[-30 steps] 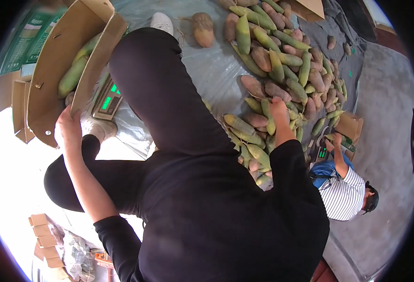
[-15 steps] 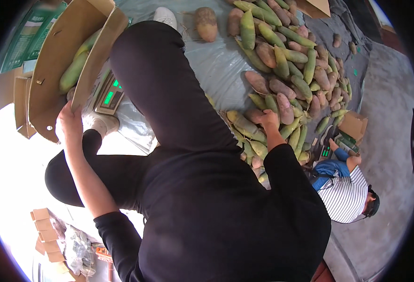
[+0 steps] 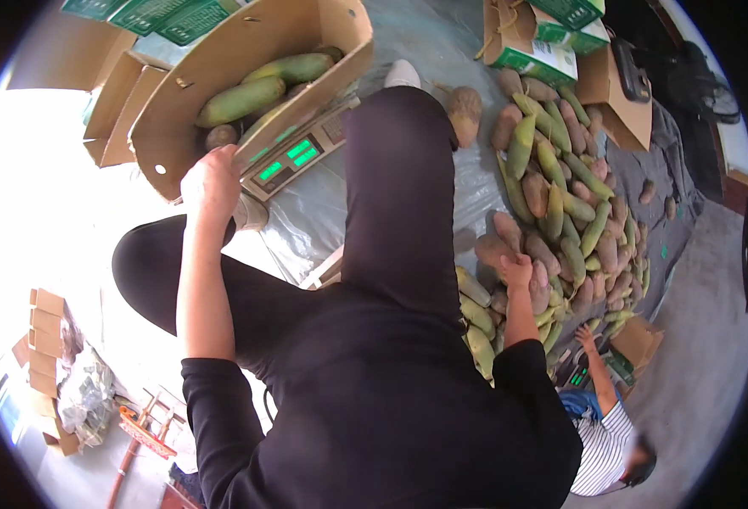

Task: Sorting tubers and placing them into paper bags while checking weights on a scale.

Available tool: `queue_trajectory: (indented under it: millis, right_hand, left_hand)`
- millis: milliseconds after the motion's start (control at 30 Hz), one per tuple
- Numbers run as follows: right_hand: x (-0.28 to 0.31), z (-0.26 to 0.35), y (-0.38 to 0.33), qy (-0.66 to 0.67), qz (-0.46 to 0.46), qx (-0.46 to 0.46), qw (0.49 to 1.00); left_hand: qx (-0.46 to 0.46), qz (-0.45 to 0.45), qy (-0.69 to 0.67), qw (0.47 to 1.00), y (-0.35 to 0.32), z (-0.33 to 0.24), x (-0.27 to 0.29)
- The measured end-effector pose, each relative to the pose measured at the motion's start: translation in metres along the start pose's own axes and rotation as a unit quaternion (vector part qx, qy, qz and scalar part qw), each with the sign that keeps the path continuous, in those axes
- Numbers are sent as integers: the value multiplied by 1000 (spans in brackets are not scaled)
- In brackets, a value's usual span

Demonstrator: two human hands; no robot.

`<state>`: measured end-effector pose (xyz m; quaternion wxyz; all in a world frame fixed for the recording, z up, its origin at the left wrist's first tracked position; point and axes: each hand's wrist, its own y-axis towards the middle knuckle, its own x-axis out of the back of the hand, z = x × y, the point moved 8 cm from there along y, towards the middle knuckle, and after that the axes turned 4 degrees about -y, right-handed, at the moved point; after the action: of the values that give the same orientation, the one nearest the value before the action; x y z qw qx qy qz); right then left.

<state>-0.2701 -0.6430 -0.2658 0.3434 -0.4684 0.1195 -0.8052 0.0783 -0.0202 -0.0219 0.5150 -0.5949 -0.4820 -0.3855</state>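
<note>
My left hand (image 3: 212,182) is closed on the near rim of an open cardboard box (image 3: 157,127). Inside the box lie green radishes (image 3: 242,102) and a brownish root (image 3: 222,136). The box rests on a scale (image 3: 293,159) with lit green displays. My right hand (image 3: 518,271), on the other side of my raised knee, has its fingers round the end of a muddy pinkish-brown radish (image 3: 493,248), at the edge of a large heap. Green radishes (image 3: 554,212) and pinkish-brown roots (image 3: 537,193) make up that heap. My fingertips are partly hidden.
A lone brown root (image 3: 465,114) lies beyond my knee on plastic sheeting (image 3: 408,204). Green-printed boxes (image 3: 543,55) stand behind the heap, with more at upper left. A co-worker in a striped shirt (image 3: 603,450) reaches toward the heap at lower right, beside another scale (image 3: 579,373).
The view has swung left, showing more of the box and scale. My right hand now holds a pinkish-brown radish at the heap's near edge. The co-worker's arm has stretched toward the heap.
</note>
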Motion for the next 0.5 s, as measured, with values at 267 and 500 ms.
queue_trajectory:
  millis: [267,500]
  right_hand:
    - [-21,290,-65,202,81,121,968]
    - [-50,500,-154,237,229,360,873]
  left_hand:
    - [-4,13,-17,1000,-7,6,0]
    - [-10,5,-13,1000,-5,10,-1]
